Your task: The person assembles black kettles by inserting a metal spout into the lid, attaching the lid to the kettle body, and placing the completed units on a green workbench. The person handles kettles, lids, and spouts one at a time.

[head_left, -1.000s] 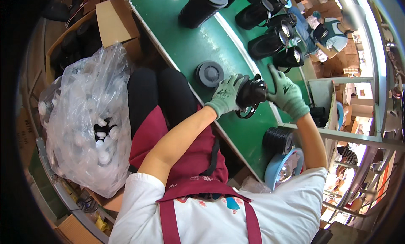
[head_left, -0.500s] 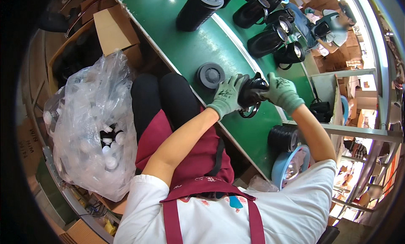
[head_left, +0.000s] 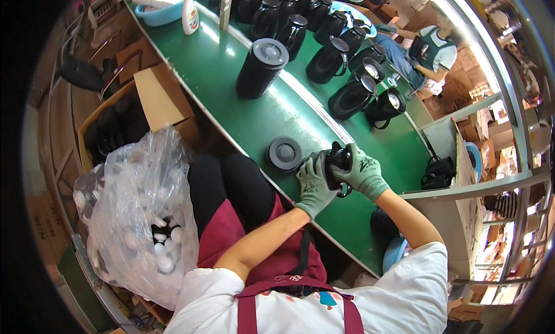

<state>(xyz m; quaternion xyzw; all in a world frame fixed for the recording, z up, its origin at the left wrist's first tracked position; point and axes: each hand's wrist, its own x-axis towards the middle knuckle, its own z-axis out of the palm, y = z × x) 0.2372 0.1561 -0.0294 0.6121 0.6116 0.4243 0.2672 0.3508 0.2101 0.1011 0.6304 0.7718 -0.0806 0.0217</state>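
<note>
Both my hands wear pale green work gloves with dark fingertips. Between them is a glossy black jug part [head_left: 338, 159] with a loop handle, over the green bench near its front edge. My left hand [head_left: 315, 188] grips it from the left side, fingers wrapped round it. From the right, my right hand [head_left: 364, 171] is closed on its upper part, the thumb side pressed against it. The fingers hide much of the part, so its full shape cannot be made out. Just left of my hands lies a round black lid-like disc [head_left: 284, 154] with a grey centre.
A tall black ribbed cylinder [head_left: 262, 68] stands farther up the bench. Several black jugs [head_left: 326, 60] fill the far side. A white spray bottle [head_left: 189, 13] and blue basin [head_left: 162, 13] are at far left. A plastic bag of white caps [head_left: 139, 212] sits left; a co-worker [head_left: 430, 54] sits opposite.
My view has tilted up, so the bench appears lower and more jugs show. My right hand has moved closer over the jug part, which is turned; both hands keep hold of it.
</note>
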